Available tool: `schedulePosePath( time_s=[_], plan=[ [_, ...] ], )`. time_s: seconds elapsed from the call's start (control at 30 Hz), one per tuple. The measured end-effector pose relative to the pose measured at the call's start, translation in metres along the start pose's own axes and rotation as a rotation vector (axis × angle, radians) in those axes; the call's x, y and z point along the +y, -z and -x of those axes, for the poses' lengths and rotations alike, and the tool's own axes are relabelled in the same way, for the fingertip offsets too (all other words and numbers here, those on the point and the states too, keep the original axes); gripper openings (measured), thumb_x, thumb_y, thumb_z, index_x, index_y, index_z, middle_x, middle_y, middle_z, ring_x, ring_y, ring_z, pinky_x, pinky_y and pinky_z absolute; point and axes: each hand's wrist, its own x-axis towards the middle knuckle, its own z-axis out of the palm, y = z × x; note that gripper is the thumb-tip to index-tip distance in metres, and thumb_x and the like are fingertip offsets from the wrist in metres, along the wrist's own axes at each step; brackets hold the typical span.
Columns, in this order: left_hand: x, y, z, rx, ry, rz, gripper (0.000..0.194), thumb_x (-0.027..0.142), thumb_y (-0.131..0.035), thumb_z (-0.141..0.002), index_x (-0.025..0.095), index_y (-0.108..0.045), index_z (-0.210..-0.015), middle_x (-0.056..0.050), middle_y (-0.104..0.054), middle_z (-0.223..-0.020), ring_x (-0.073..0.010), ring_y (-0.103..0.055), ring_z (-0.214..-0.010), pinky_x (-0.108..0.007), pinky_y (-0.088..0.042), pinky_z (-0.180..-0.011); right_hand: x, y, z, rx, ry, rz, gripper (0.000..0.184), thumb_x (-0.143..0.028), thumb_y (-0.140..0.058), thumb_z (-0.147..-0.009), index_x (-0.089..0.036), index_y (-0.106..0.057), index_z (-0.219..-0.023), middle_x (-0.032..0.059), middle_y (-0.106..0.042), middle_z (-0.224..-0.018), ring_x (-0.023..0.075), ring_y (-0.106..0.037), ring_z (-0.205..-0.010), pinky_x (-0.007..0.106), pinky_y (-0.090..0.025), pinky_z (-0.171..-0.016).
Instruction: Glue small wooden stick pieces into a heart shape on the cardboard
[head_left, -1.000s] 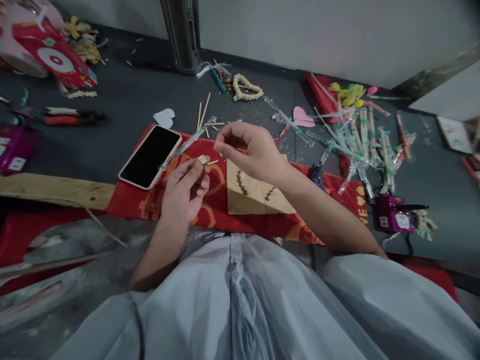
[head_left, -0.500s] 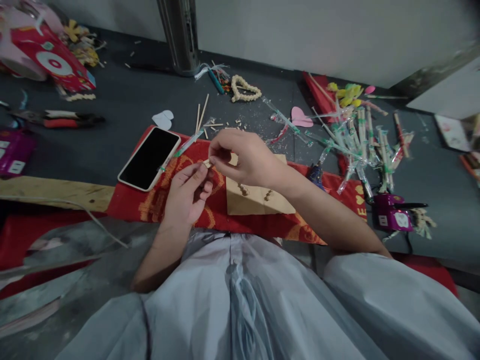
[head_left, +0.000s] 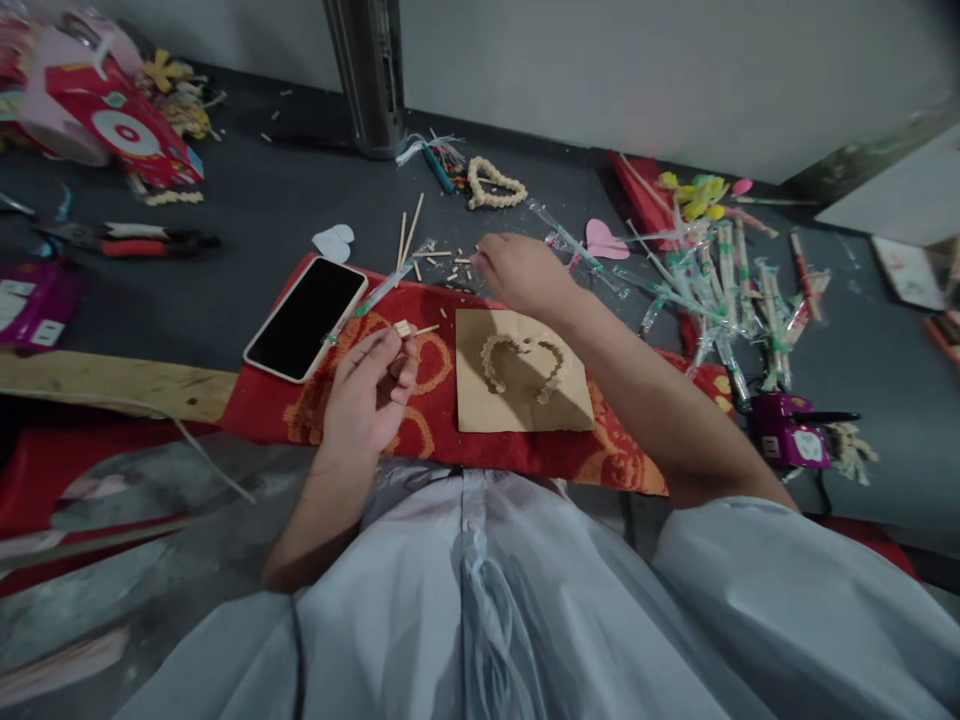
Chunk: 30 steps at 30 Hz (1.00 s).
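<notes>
My left hand [head_left: 371, 385] is closed in a pinch on short pale wooden stick pieces [head_left: 403, 327], held above the red cloth [head_left: 427, 435]. A thin stick juts out beside its fingertips. My right hand [head_left: 525, 272] reaches over the far edge of the cloth, its fingers bent together beside loose cut stick pieces [head_left: 459, 262]. Whatever those fingertips hold, if anything, is hidden. Below the right wrist, a square of brown cardboard [head_left: 480, 415] bears a heart outline [head_left: 491, 362] of small pieces, its lower point open.
A phone [head_left: 306, 320] lies left on the cloth. A finished-looking stick heart [head_left: 495, 185] and longer sticks [head_left: 411, 228] lie farther back. Right are plastic-wrapped sticks [head_left: 726, 265] and a purple device [head_left: 791, 432]. Pliers [head_left: 142, 240] and a red carton [head_left: 124, 125] lie left.
My right hand has left my left fingertips and moved right and away, to the loose stick pieces. The heart outline on the cardboard is now uncovered. My left hand keeps its pinch.
</notes>
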Motion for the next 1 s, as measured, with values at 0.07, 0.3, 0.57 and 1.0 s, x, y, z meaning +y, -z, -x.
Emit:
schedulePosePath(
  time_s=[0.07, 0.3, 0.57, 1.0],
  plan=[
    [0.000, 0.001, 0.000, 0.001, 0.000, 0.002, 0.014, 0.018, -0.078, -0.079, 0.013, -0.066, -0.076, 0.003, -0.059, -0.065, 0.0002, -0.047, -0.042, -0.006, -0.028, -0.034, 0.014, -0.003, -0.003, -0.062, -0.099, 0.054, 0.042, -0.033, -0.032, -0.102, -0.010, -0.067, -0.107, 0.0236, -0.073, -0.107, 0.0310, -0.065, -0.092, 0.039, -0.044, -0.078],
    [-0.003, 0.000, 0.001, 0.000, 0.009, 0.001, 0.011, 0.017, -0.076, -0.077, 0.013, -0.066, -0.075, 0.003, -0.059, -0.066, 0.0003, -0.047, -0.043, -0.006, -0.028, -0.034, 0.062, -0.005, 0.003, -0.141, -0.216, 0.061, 0.030, -0.025, -0.047, -0.096, -0.011, -0.071, -0.107, 0.0197, -0.075, -0.111, 0.0289, -0.066, -0.099, 0.037, -0.045, -0.082],
    [-0.011, 0.003, 0.001, -0.064, 0.002, 0.000, 0.022, 0.021, -0.085, -0.071, 0.013, -0.065, -0.075, 0.002, -0.060, -0.067, -0.0003, -0.049, -0.046, -0.006, -0.029, -0.036, 0.082, -0.008, 0.017, -0.132, -0.145, 0.155, 0.040, -0.029, -0.040, -0.098, -0.006, -0.064, -0.120, 0.0238, -0.072, -0.116, 0.0296, -0.064, -0.100, 0.038, -0.042, -0.082],
    [-0.013, -0.008, 0.000, -0.051, 0.040, -0.021, 0.015, 0.017, -0.082, -0.071, 0.011, -0.068, -0.071, 0.000, -0.061, -0.065, -0.0006, -0.048, -0.043, -0.005, -0.029, -0.033, 0.110, 0.007, 0.047, -0.237, -0.270, 0.270, 0.037, -0.032, -0.048, -0.094, -0.011, -0.074, -0.109, 0.0218, -0.075, -0.113, 0.0322, -0.067, -0.099, 0.039, -0.042, -0.078]
  ],
)
